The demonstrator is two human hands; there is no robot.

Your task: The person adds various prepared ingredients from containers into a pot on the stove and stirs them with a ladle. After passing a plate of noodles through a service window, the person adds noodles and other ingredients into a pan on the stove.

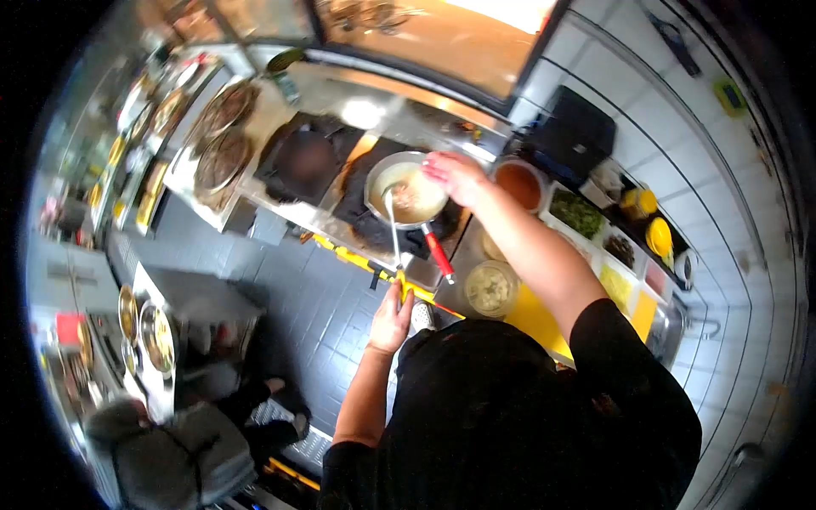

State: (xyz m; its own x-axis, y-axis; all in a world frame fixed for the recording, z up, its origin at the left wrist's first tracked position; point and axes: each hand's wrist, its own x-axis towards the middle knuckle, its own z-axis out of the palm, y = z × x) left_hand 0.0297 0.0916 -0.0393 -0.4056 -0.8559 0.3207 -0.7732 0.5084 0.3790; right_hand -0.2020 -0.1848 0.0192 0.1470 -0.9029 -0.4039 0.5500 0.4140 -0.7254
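Observation:
A pan (425,223) with a red handle (438,254) sits on the stove, holding pale liquid and some light brown pieces. My left hand (391,321) is closed round the yellow grip of a long ladle (393,228), whose head dips into the liquid on the pan's left side. Over the right rim of the pan is my right hand (456,178), its fingers pointing left above the food. Those fingers are blurred, and whether anything is between them is hidden.
Right of the stove stand a tub of red sauce (518,184), chopped greens (577,212) and a container of pale food (490,289). A dark burner (299,161) lies left of the pan. Another person (178,455) is at the lower left, beside a counter with metal bowls (157,335).

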